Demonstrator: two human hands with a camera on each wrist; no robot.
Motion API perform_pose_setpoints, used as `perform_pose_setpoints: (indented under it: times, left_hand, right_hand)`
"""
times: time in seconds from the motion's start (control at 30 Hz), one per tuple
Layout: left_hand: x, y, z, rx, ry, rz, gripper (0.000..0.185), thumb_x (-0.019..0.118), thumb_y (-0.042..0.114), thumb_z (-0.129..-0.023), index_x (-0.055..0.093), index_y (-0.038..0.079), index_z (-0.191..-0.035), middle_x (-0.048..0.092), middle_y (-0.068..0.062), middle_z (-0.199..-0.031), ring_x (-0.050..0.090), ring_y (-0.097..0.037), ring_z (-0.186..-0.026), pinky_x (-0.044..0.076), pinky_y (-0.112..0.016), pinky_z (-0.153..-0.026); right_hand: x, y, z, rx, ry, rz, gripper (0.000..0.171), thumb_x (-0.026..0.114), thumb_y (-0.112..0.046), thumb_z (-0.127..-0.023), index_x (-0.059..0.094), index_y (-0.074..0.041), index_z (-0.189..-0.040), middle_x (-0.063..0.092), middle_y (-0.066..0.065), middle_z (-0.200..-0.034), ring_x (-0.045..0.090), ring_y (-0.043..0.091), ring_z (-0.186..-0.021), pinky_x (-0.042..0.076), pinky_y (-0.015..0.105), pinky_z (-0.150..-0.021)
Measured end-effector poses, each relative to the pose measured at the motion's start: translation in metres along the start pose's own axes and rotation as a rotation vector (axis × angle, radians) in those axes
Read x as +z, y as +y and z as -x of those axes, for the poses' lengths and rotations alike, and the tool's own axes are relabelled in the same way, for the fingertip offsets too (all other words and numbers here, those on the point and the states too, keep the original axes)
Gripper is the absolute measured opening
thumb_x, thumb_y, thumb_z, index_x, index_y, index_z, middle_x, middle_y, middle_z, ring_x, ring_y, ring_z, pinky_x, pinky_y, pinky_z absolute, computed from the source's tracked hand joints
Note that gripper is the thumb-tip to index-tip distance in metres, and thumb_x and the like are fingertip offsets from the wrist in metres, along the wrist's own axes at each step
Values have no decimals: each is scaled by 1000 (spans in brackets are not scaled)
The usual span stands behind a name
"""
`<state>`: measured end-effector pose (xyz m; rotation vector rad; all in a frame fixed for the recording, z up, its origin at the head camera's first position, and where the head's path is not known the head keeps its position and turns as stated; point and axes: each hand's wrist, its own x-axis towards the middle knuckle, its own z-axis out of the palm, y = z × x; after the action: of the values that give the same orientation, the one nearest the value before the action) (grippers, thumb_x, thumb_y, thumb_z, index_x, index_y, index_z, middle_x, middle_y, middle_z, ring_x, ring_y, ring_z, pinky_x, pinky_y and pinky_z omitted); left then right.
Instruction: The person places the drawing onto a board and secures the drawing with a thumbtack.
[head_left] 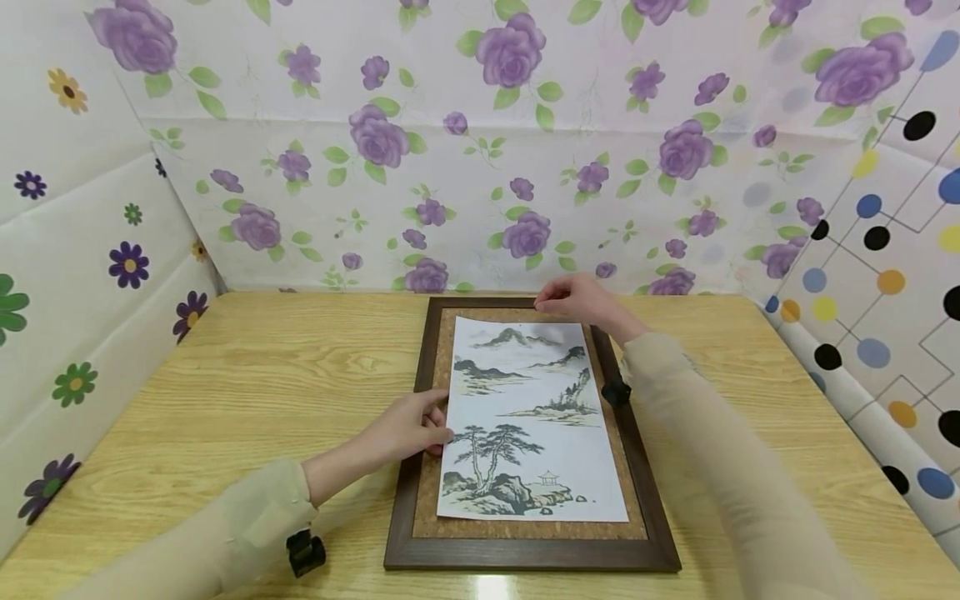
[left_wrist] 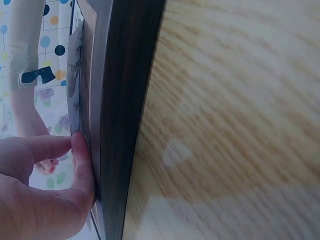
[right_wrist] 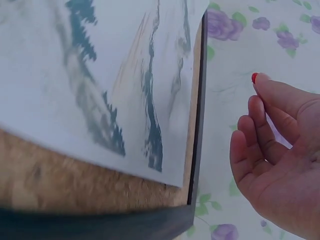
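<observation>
A white sheet of paper (head_left: pixel 517 400) printed with an ink landscape lies on a dark-framed cork board (head_left: pixel 532 554). At the sheet's left edge, my left hand (head_left: pixel 405 427) pinches the paper between thumb and finger, as the left wrist view shows close up. My right hand (head_left: pixel 581 300) hovers over the top edge of the board, above the sheet's upper end. Between its thumb and forefinger it pinches a small red push pin (right_wrist: pixel 255 77), mostly covered by the fingertips. The other fingers of that hand are loosely bent.
The board rests on a wood-grain table (head_left: pixel 300 375). Behind it stands a wall covering with purple roses (head_left: pixel 525 233). Patterned sheets flank the table, flowers on the left and coloured dots on the right. Both wrists carry black camera mounts (head_left: pixel 305 552).
</observation>
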<state>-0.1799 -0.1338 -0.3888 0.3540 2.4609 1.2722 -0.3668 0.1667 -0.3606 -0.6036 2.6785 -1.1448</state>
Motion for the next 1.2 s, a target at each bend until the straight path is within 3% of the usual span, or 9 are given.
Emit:
perform_pose_setpoints:
  times: [0.23, 0.43, 0.57, 0.9, 1.2]
  left_hand:
    - [0, -1, 1, -10, 10, -9, 69, 67, 5, -90, 34, -9, -149, 66, -9, -88, 66, -12, -67, 57, -29, -68]
    - [0, -1, 0, 0, 9, -6, 69, 67, 5, -89, 34, -10, -149, 66, -9, -88, 65, -12, -68, 57, -29, -67]
    - [0, 0, 0, 4, 8, -13, 69, 67, 5, -89, 34, -10, -149, 65, -9, -88, 65, -12, -68, 57, -29, -67]
    - [0, 1, 0, 17, 2, -23, 69, 67, 4, -89, 34, -10, -148, 66, -9, -87, 65, -12, -68, 55, -28, -66]
    - [0, 0, 0, 14, 0, -16, 69, 67, 3, -89, 34, -10, -148, 65, -9, -88, 65, -12, -68, 56, -28, -66]
  right_hand:
    - [13, -1, -12, 35, -11, -59, 23, 64, -17, -97, 70, 1, -110, 70, 12, -100, 56, 15, -81, 48, 27, -71]
    - [25, 2, -21, 76, -18, -100, 18, 59, -16, -99, 66, -1, -108, 64, 9, -90, 55, 16, -74, 51, 29, -68]
    - [31, 3, -22, 95, -44, -101, 18, 56, -15, -101, 64, -1, -108, 60, 3, -87, 51, 15, -73, 47, 26, -65]
    - [36, 6, -17, 113, -88, -78, 20, 53, -16, -102, 64, -1, -110, 61, 9, -99, 45, 18, -77, 38, 28, -65]
    - [38, 8, -18, 112, -134, -48, 17, 55, -15, -101, 65, -3, -107, 63, 7, -99, 47, 17, -80, 39, 28, -68]
